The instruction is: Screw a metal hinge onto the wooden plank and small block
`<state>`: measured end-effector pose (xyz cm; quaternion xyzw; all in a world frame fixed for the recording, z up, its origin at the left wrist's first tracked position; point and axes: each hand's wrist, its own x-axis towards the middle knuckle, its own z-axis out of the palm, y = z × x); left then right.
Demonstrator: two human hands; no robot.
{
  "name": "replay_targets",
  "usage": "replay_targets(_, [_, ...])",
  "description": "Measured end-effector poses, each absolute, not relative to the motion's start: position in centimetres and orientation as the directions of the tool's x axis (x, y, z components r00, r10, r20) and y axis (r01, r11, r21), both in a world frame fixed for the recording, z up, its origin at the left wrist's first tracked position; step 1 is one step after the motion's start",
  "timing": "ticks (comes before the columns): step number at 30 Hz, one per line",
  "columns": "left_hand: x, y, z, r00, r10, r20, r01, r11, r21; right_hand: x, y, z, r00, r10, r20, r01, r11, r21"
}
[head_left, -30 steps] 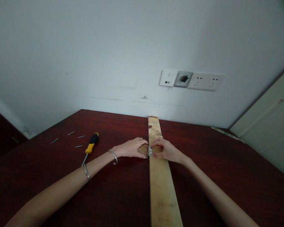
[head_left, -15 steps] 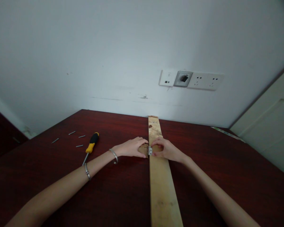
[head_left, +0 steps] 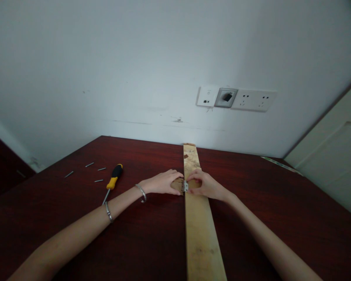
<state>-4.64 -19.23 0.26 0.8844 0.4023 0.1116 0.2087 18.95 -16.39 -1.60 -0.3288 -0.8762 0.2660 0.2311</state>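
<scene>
A long pale wooden plank lies lengthwise on the dark red table. Across it, at its left edge, sits a small silver metal hinge with holes in it. My left hand curls its thumb and fingers at the hinge's left side, around a brown wood-like piece beside the plank. From the other side my right hand pinches at the hinge's right side, resting over the plank. Exactly where the fingertips touch the metal is hard to make out.
A yellow-and-black screwdriver lies left of my left forearm, its shaft tip at the arm. Several loose screws are scattered farther left. Behind the table stands a white wall with sockets. A thin printed strip lies at the back right.
</scene>
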Motion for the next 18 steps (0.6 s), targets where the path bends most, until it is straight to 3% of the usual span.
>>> replay_targets(18, [-4.67,-19.24,0.32,0.66,0.751,0.027,0.658,-0.595,0.462,18.83,-16.64,-1.26,-0.683,0.696,0.222,0.446,0.638,-0.628])
